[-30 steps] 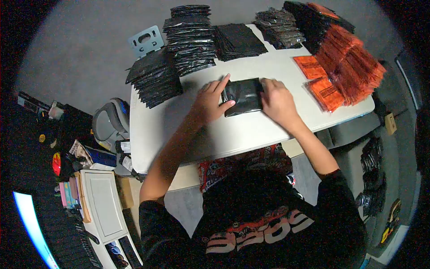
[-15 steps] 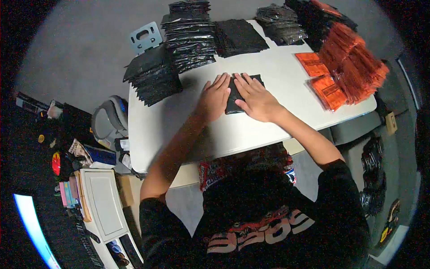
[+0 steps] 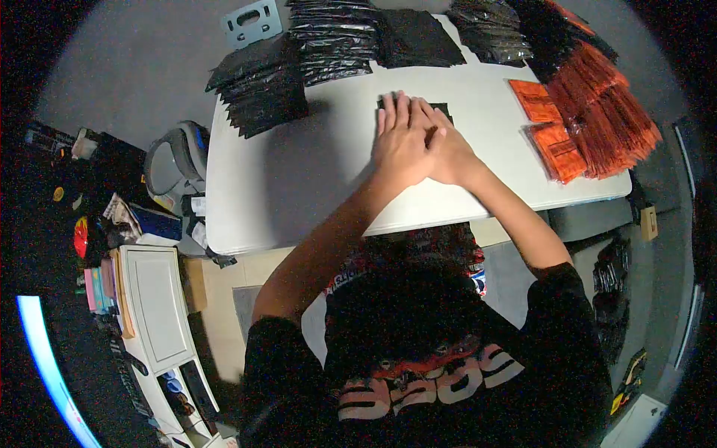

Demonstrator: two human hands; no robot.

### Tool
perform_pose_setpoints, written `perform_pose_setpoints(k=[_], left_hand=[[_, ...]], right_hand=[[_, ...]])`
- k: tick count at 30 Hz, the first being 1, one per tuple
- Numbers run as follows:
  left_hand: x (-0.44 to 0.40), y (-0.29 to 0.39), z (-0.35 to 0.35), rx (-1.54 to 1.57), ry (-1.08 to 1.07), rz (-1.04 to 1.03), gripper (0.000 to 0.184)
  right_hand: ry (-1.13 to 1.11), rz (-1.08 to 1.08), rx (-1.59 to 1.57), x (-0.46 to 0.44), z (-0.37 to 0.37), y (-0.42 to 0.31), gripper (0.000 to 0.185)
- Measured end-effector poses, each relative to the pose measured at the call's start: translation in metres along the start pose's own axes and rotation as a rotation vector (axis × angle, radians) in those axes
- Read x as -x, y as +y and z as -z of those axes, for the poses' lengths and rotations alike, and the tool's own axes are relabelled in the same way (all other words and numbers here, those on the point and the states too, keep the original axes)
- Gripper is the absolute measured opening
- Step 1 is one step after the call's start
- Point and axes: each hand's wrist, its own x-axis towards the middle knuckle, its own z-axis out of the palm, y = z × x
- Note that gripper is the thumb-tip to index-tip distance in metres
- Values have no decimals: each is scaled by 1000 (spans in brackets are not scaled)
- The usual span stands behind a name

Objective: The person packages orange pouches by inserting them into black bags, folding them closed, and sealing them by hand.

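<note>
Flat and together, the left hand [image 3: 402, 151] and right hand [image 3: 451, 155] cover most of the black packet [image 3: 444, 110], left of the orange packets [image 3: 559, 151]; it seems light, bendy and slippery, so hold its edges.

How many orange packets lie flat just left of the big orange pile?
2 visible: a farther packet and, just in front of it, a nearer packet. More may be hidden beneath.

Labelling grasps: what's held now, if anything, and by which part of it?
Nothing appears held: left grip and right grip lie flat, overlapping, atop the black, rectangular, plastic-looking packet.
</note>
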Motion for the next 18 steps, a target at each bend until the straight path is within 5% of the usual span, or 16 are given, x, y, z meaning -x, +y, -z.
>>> perform_pose_setpoints(k=[9, 18], left_hand=[[-2, -4, 8, 114, -184, 147, 102], [-10, -56, 27, 8, -485, -34, 91]], right_hand=[[49, -116, -50, -7, -1, 6, 73], [6, -113, 81, -1, 5, -1, 85]])
